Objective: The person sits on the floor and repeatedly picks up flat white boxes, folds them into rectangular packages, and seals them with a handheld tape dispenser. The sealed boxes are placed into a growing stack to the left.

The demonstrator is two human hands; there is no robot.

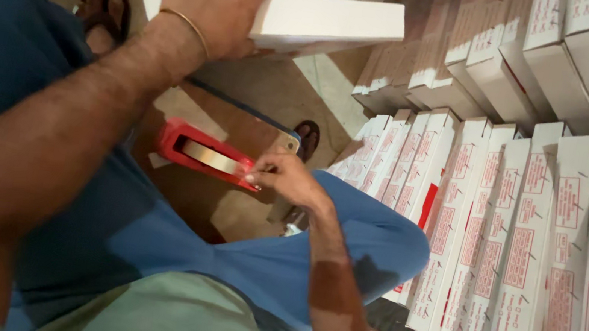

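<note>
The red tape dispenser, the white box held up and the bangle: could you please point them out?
red tape dispenser [194,151], head view, its red frame.
white box [328,22], head view, its long side face.
bangle [190,28], head view, on the left wrist.

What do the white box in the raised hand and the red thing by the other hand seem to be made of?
White box: likely thin matte cardboard, with flat faces and crisp folded edges. Red tape dispenser: probably glossy moulded plastic, smooth and evenly red, holding a shiny roll of tape that looks clear or brownish.

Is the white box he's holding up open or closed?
Closed, as far as shows: the white box in the left hand looks flat and sealed along its visible side, no flap sticking out. Its far end is hidden.
</note>
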